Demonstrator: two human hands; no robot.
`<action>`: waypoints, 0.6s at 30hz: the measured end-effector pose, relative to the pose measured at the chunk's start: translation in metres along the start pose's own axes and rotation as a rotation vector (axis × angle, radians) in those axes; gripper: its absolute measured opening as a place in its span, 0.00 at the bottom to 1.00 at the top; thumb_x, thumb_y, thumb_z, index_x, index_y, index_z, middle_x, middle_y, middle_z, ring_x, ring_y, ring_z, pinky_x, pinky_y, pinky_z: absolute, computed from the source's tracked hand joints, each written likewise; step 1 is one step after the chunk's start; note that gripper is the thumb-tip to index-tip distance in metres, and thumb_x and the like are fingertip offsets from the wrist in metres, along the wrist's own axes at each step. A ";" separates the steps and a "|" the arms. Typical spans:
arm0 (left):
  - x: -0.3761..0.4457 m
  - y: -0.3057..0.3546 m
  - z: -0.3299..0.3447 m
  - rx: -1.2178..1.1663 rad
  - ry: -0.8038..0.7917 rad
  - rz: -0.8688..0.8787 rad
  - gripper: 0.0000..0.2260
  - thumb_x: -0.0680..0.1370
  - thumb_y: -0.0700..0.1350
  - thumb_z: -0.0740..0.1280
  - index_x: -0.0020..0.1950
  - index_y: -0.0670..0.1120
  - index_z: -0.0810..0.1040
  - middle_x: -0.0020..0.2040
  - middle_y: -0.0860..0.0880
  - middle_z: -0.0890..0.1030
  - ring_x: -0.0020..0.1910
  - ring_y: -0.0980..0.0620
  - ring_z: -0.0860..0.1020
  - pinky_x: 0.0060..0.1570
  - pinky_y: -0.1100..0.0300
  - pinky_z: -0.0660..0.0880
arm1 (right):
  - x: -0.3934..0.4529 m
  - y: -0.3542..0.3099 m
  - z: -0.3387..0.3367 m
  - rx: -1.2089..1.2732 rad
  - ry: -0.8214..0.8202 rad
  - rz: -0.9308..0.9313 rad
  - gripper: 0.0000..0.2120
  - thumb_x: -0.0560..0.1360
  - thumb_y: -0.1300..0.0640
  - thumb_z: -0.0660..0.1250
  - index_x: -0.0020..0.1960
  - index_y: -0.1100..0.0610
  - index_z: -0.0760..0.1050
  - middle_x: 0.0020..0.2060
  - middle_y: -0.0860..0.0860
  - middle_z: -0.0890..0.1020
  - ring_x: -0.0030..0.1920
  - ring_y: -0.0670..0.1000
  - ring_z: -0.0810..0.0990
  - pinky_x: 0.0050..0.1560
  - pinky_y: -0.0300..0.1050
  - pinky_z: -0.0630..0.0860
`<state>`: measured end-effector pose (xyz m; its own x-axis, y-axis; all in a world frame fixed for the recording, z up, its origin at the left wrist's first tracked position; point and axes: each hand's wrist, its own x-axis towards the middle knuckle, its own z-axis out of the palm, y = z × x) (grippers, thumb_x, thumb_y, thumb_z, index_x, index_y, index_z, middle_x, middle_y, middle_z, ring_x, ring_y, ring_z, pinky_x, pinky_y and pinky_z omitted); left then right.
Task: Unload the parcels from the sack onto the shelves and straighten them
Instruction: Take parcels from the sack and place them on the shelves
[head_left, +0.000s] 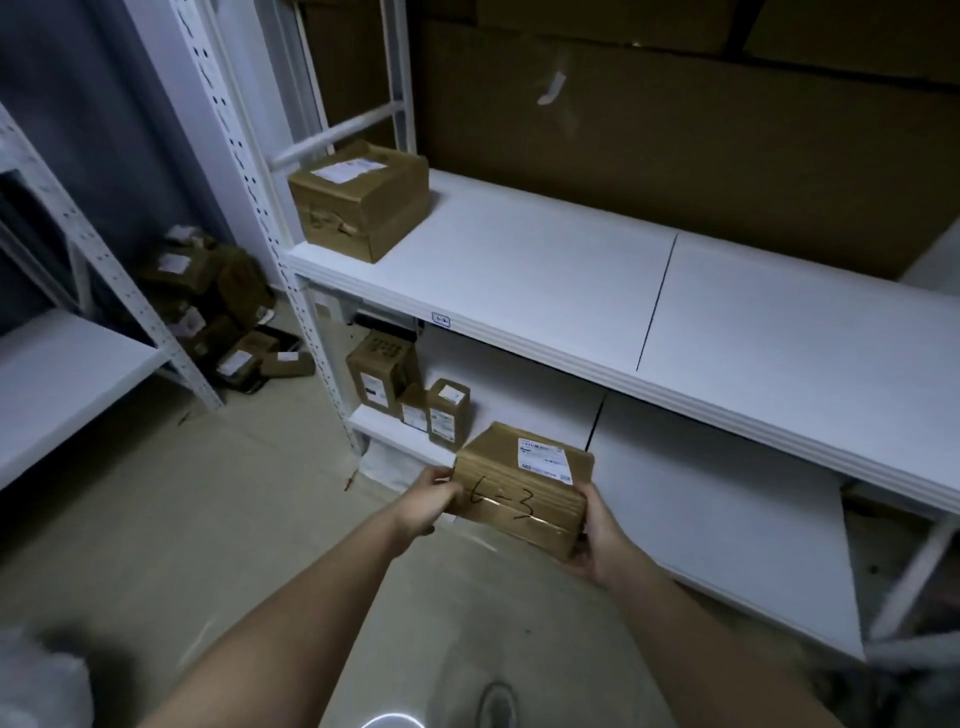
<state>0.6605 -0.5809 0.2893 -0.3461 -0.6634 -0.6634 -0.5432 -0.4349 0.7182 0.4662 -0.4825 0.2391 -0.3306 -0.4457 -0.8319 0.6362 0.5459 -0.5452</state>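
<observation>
A brown cardboard parcel (524, 486) with a white label and "6-3" handwritten on its side is held between both hands in front of the lower shelf (727, 519). My left hand (431, 501) grips its left end and my right hand (597, 540) holds its right end from beneath. A larger brown parcel (358, 200) sits at the left end of the upper shelf (571, 280). Three small boxes (410, 395) stand upright at the left end of the lower shelf. The sack is not clearly visible.
A heap of brown parcels (218, 306) lies on the floor left of the white shelf upright (270, 218). Another white shelving unit (62, 364) stands at far left. Cardboard sheets (675, 130) line the wall behind. My shoe (496, 704) shows below.
</observation>
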 end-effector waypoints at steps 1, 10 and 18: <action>0.005 0.000 -0.002 0.010 -0.007 -0.001 0.22 0.78 0.42 0.60 0.72 0.49 0.63 0.57 0.45 0.73 0.56 0.48 0.71 0.49 0.56 0.68 | 0.004 0.000 0.003 0.004 0.011 0.000 0.22 0.71 0.37 0.66 0.51 0.56 0.77 0.45 0.55 0.82 0.47 0.55 0.80 0.54 0.51 0.78; 0.097 0.006 -0.026 0.081 -0.059 -0.025 0.23 0.76 0.41 0.61 0.72 0.47 0.62 0.52 0.47 0.74 0.46 0.53 0.72 0.38 0.61 0.66 | 0.071 -0.003 0.042 0.088 0.076 0.013 0.26 0.71 0.36 0.66 0.57 0.56 0.78 0.46 0.56 0.83 0.47 0.55 0.81 0.45 0.47 0.77; 0.204 -0.025 -0.034 0.069 -0.098 0.027 0.09 0.78 0.42 0.61 0.58 0.49 0.68 0.46 0.52 0.75 0.44 0.59 0.73 0.38 0.65 0.69 | 0.164 -0.003 0.070 0.058 0.172 -0.035 0.26 0.75 0.36 0.61 0.60 0.56 0.73 0.45 0.55 0.81 0.45 0.55 0.80 0.45 0.48 0.78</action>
<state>0.6294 -0.7260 0.1429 -0.4331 -0.6100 -0.6635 -0.5826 -0.3723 0.7225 0.4593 -0.6068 0.1117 -0.4647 -0.3329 -0.8205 0.6597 0.4879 -0.5716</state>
